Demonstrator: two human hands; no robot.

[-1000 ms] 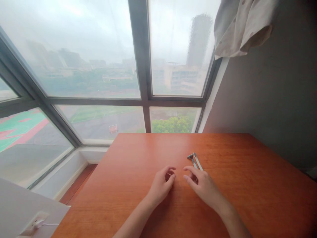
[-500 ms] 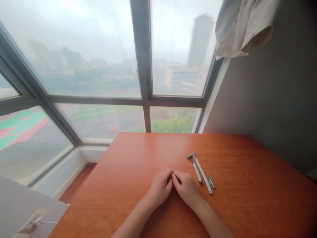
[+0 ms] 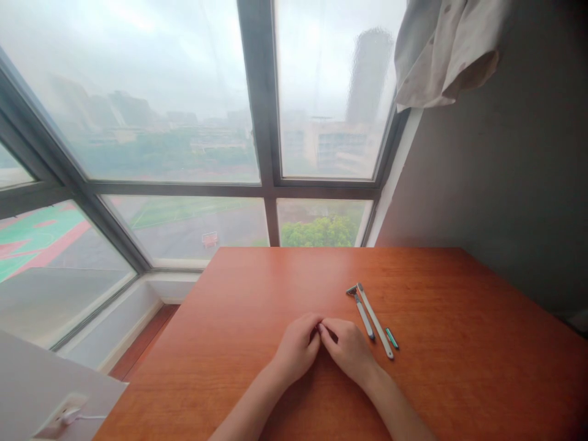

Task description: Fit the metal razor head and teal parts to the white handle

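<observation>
My left hand (image 3: 296,348) and my right hand (image 3: 348,349) rest on the orange-brown wooden table (image 3: 459,367), curled, with their fingertips pressed together at the middle. Whatever lies between the fingertips is hidden. Just right of my right hand lie a razor with a grey handle (image 3: 362,313), a long thin white stick (image 3: 376,322) beside it, and a small teal piece (image 3: 392,338). Neither hand touches these.
The table's far edge meets a large window with dark frames (image 3: 264,122). A grey wall (image 3: 505,184) runs along the right side, and a pale cloth (image 3: 445,49) hangs at the top right. A white socket with a cable (image 3: 62,416) sits at the lower left.
My right hand moved left, away from the razor and stick, and met my left hand; both curled fingertip to fingertip. The teal piece and the handles came into view.
</observation>
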